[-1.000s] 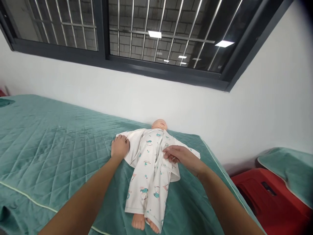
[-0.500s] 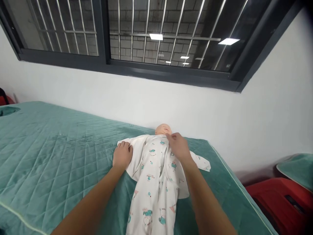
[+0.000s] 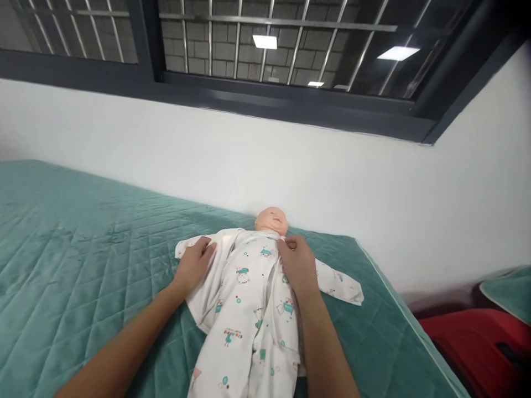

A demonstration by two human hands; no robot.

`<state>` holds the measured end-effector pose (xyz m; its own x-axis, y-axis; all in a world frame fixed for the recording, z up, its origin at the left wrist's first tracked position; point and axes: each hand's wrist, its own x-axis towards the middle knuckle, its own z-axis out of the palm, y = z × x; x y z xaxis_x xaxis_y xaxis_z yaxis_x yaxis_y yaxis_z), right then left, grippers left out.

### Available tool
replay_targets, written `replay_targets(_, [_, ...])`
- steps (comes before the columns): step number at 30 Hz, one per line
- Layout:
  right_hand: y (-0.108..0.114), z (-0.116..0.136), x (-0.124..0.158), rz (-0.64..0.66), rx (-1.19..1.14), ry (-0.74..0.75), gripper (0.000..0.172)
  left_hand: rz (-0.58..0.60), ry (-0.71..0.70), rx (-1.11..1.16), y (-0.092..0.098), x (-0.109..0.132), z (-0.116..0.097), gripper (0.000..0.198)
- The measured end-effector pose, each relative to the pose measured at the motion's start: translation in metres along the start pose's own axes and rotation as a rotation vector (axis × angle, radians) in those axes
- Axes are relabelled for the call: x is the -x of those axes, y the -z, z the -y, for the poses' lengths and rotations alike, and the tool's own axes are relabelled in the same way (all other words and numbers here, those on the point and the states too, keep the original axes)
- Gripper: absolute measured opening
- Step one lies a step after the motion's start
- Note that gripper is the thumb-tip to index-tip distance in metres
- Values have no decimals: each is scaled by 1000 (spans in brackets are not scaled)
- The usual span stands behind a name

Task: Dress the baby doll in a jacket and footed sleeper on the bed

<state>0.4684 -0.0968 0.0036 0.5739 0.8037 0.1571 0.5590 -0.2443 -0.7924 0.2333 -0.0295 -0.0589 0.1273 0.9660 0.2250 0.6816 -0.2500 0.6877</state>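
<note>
A baby doll (image 3: 271, 219) lies on its back on the bed (image 3: 83, 237), head toward the white wall, near the bed's far right corner. It wears a loose white printed romper (image 3: 249, 309) whose front flaps are not lying closed.

The person's left hand (image 3: 193, 265) rests flat on the flap and sleeve at the doll's side, fingers lightly spread, pinning the cloth to the quilted cover. The right hand (image 3: 296, 265) lies on the doll's chest with its fingertips curled at the collar just beside the neck, and seems to pinch the fabric edge there.

The work looks to be at the neckline, lining up the two front edges. Thin, slack cloth like this calls for a light fingertip grip and a steady hold from the other side. A red case (image 3: 477, 342) sits off the bed's right.
</note>
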Motion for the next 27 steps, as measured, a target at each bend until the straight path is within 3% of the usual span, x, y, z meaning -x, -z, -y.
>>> replay_targets(3, [3,-3,-1,36,-68,-1,20,-75,58,362,13,5,-40,37])
replay_targets(6, [6,-9,-3,76,-172,-23,21,88,-17,480,29,15,-92,33])
replay_targets(8, [7,-12,-6,87,-227,-30,23,351,-151,365,39,20,-117,29])
replay_targets(11, [6,-17,-9,95,-296,-19,25,869,-290,245,51,18,-133,29])
replay_targets(12, [5,-18,-10,96,-312,-16,25,990,-300,249,51,13,-133,29])
replay_targets(13, [4,-18,-10,98,-326,-17,25,1040,-293,268,50,7,-132,28])
replay_targets(14, [3,-18,-10,98,-342,-20,24,1001,-274,291,46,-1,-130,27])
replay_targets(17, [1,-20,-10,96,-403,-19,24,548,-181,304,24,-29,-125,29])
replay_targets(19, [1,-22,-11,103,-431,-15,25,377,-158,232,5,-43,-125,28])
replay_targets(23, [4,-26,-15,127,-451,-35,27,348,-206,10,-21,-51,-125,21])
replay_targets(27, [6,-24,-16,137,-440,-50,26,361,-246,-119,-25,-47,-122,19])
